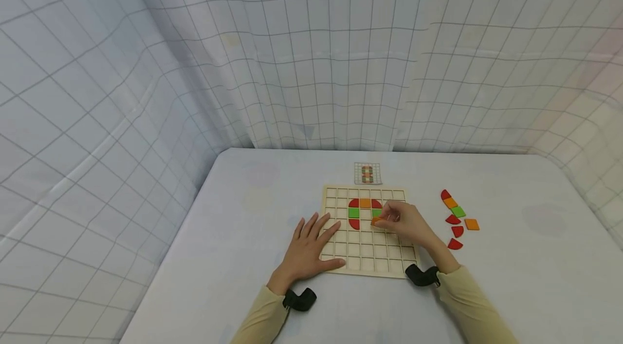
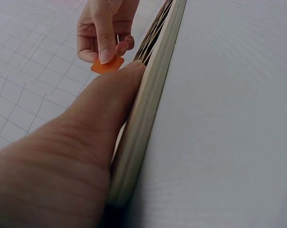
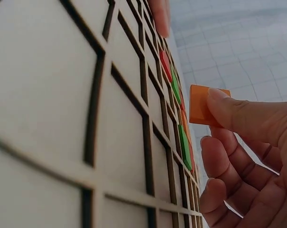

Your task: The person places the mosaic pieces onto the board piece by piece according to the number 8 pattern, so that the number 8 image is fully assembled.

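Note:
Between thumb and fingers, my right hand pinches an orange square tile, held just off the wooden grid board. My left hand lies with fingers spread across the board's left edge, thumb near the front corner. In the grid, an orange tile sits between two red quarter-round tiles. Below the left red one come a green square and another red quarter-round. On the right side a second green square is partly hidden by my right hand.
Behind the board lies a small pattern card showing a coloured figure on a grid. Right of the board are loose tiles: several red quarter-rounds, a green square and orange squares. Gridded white curtains hang around the white table.

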### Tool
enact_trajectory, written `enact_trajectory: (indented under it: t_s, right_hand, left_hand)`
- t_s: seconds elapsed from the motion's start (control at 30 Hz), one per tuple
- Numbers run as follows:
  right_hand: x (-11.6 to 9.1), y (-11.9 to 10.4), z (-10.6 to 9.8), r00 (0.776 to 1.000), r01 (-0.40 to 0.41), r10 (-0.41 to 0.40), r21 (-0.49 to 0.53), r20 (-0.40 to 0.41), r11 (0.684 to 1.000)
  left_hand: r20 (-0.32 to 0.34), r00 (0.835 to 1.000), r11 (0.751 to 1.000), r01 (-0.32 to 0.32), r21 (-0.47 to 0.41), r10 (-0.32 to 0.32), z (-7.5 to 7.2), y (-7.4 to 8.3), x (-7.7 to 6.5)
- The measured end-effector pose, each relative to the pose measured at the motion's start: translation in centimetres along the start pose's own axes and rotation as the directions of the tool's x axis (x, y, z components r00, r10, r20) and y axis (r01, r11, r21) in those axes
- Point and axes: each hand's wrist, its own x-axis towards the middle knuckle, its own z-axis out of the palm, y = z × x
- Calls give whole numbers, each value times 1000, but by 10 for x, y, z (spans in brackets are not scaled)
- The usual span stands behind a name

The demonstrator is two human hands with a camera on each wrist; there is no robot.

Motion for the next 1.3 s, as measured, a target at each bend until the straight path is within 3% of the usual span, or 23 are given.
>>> enact_trajectory:
  t_s: [0.23,0.5,1.03,1.3]
  right_hand:
    - [11,-1,12,998,48,-49,27,47,998]
    - [16,-4,14,994,67,-65,-14,88,998]
    - [17,-10,21,998,-3,9,-114,58,993]
    - [9,-9,16,998,48,-44,-101,44,994]
  left_hand:
    - [-10,1000,1000,-7,-7,7,2,-1,1]
    - [-19,1000,1000,-7,-7,7,4,-2,1]
    - [-21,1000,1000,-15,3,15,1,-1,1]
    - [8,1000,1000,12,10,-12,2,0,2]
